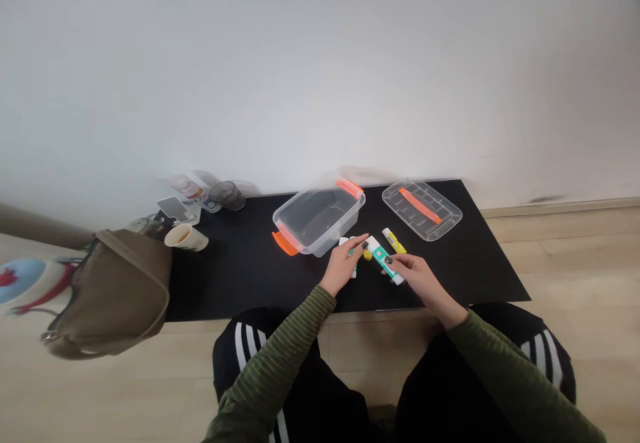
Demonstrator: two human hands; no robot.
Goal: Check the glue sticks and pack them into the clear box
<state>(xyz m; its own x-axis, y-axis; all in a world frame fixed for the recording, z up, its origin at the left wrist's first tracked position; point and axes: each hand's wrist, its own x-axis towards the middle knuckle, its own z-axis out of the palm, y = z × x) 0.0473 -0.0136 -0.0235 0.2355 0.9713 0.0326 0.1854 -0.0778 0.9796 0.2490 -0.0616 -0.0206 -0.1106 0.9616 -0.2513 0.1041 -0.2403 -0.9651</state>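
Note:
A large white-and-green glue stick (383, 260) is held at its near end by my right hand (419, 277), thumb on top and fingers closed round it. My left hand (342, 264) pinches the white far end of this stick. Partly hidden under my left hand lies another white-and-green piece (355, 273), apparently a second glue stick. A small yellow round thing (368, 255) shows between my hands. Just beyond my right hand rests a smaller yellow-and-white glue stick (395, 241).
A clear plastic box (320, 219) with orange clips stands uncovered behind my hands. Its lid (440, 211) with an orange handle lies right. On the black table's (240, 283) left are a paper cup (193, 241), a dark cup (227, 195), a phone-like stand (175, 209) and a brown bag (123, 283).

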